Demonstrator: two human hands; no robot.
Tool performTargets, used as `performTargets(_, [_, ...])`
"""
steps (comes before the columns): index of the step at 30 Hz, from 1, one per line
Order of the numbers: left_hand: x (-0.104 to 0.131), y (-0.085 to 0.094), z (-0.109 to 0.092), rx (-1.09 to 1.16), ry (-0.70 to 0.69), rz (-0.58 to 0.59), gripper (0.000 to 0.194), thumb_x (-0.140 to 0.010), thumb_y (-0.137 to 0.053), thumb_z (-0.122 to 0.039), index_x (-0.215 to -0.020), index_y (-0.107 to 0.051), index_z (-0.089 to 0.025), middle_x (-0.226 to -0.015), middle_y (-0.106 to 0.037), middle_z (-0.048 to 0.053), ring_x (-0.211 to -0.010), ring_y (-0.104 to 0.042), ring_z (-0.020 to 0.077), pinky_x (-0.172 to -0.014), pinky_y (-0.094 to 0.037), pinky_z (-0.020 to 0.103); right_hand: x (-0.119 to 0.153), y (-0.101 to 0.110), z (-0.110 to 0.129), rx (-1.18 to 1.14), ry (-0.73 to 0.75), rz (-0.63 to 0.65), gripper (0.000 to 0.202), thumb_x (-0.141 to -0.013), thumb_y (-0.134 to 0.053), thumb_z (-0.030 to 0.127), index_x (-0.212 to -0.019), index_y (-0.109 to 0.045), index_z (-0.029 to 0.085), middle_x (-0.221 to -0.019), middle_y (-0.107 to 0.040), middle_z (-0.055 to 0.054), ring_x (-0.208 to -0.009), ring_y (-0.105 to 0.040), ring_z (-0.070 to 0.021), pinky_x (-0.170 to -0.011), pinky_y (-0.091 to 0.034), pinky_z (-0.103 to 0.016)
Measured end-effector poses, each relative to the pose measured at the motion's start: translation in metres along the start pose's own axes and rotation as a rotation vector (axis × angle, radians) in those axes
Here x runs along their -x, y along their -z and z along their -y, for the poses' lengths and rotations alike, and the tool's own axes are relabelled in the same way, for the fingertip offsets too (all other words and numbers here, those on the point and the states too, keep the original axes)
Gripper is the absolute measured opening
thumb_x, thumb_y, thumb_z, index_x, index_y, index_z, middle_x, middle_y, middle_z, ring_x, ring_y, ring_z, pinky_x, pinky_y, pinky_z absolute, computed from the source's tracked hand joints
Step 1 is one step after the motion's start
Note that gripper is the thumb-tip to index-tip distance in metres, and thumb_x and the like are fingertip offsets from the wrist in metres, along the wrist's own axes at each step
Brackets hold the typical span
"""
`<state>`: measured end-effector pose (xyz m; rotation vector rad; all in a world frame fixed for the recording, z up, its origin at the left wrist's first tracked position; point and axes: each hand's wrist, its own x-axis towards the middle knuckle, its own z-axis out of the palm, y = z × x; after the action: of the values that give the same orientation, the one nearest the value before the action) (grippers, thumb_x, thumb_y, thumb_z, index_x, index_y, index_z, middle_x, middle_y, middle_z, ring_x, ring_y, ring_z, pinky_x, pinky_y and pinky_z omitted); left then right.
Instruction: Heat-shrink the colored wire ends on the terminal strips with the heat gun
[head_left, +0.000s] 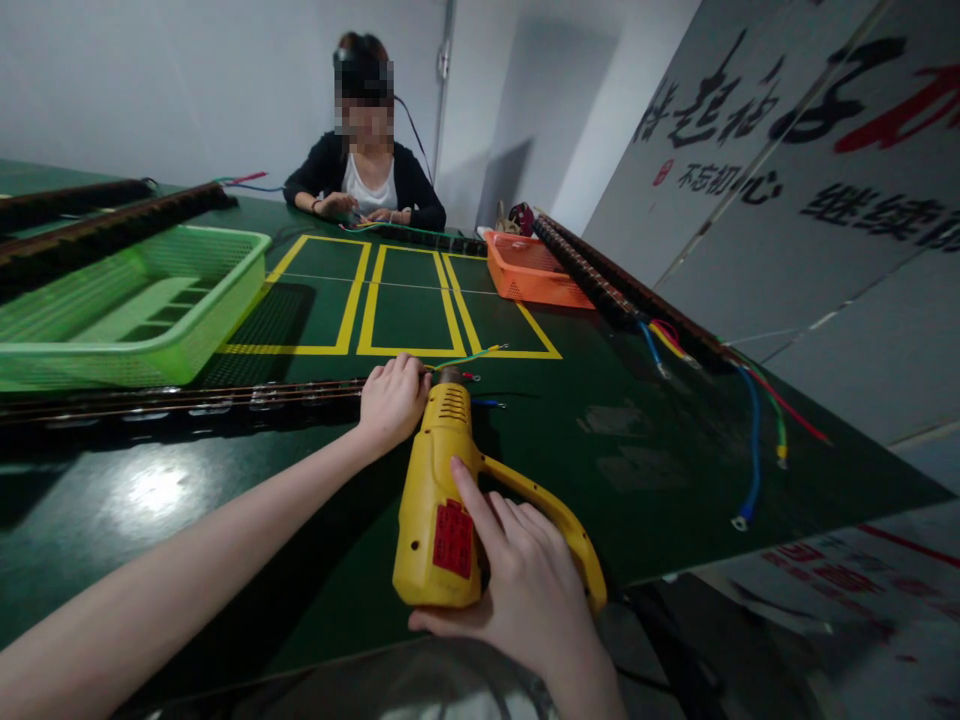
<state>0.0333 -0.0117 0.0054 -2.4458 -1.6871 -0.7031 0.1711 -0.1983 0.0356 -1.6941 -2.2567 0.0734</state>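
Observation:
My right hand (pixel 525 575) is wrapped round a yellow heat gun (pixel 442 500) with a red label, its index finger stretched along the body. The metal nozzle points away from me at the wire ends. My left hand (pixel 394 400) is closed on the end of a long dark wire harness (pixel 225 402) that lies across the table from the left. Beyond the fingers stick out a green-yellow wire (pixel 476 355) and a blue wire (pixel 487 403) with metal terminals. A short red wire end shows beside the nozzle.
A green basket (pixel 225 310) stands at the left, with dark harnesses (pixel 112 225) over it. An orange basket (pixel 536 285) and more harnesses (pixel 630 285) with coloured wire ends are at the right. Across the table sits a person (pixel 367 180) with both hands on wires.

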Motion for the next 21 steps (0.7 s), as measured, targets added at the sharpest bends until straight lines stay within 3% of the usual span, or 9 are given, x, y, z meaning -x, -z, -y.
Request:
performTargets(10, [0.003, 0.002, -0.003, -0.016, -0.017, -0.019, 0.028, -0.093, -0.03, -0.031, -0.096, -0.054, -0.018, -0.101, -0.06, 0.009, -0.097, -0.055, 0.0236, -0.081, -0.038, 0.035, 0.002, 0.006, -0.011, 0.018, -0.034, 0.001, 0.119, -0.053, -0.064, 0.074, -0.146, -0.011, 0.023, -0.097, -0.061, -0.006, -0.085, -0.059, -0.0258, -0.075, -0.047, -0.04])
performTargets(15, [0.003, 0.003, 0.0, -0.004, -0.059, -0.034, 0.029, -0.094, -0.029, -0.031, -0.095, -0.054, -0.018, -0.101, -0.06, 0.008, -0.094, -0.056, 0.0223, -0.079, -0.038, 0.034, 0.009, 0.009, -0.03, 0.093, -0.084, -0.069, 0.113, -0.057, -0.064, 0.072, -0.145, -0.014, 0.021, -0.106, -0.062, -0.01, -0.091, -0.061, -0.0267, -0.078, -0.048, -0.039])
performTargets(21, [0.003, 0.002, 0.0, -0.021, -0.076, -0.048, 0.026, -0.094, -0.031, -0.031, -0.094, -0.054, -0.017, -0.098, -0.06, 0.007, -0.092, -0.057, 0.0217, -0.076, -0.038, 0.034, 0.015, 0.01, -0.047, 0.195, -0.101, -0.15, 0.11, -0.062, -0.057, 0.075, -0.145, -0.012, 0.019, -0.109, -0.064, -0.012, -0.088, -0.063, -0.028, -0.071, -0.051, -0.039])
